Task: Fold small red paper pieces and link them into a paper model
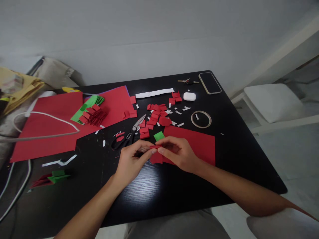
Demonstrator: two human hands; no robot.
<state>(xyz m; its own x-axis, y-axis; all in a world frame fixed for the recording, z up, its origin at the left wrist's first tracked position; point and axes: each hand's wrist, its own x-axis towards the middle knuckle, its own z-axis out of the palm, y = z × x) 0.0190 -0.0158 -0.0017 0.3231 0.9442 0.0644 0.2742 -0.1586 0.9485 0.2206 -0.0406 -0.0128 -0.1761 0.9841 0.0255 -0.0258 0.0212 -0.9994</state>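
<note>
Between my two hands is a small folded piece of red paper [156,146], pinched at both ends. My left hand [132,159] grips its left end between thumb and fingers, and my right hand [178,152] does the same on the right. Just behind the fingers lies a green paper square [159,136]. Under and beside my right hand rests a red paper sheet [203,144]. Beyond my left hand, black-handled scissors [134,128] lie with their blades apart. Several small folded red pieces [155,114] are heaped behind the hands.
Large red sheets [57,139] cover the table's left, bearing green strips [86,108] and folded red pieces [93,116]. A tape roll [201,119], white case [189,96], keys [188,81] and phone [210,83] sit at right. White cables [47,114] loop at left; a red-green folded piece [51,179] lies nearer.
</note>
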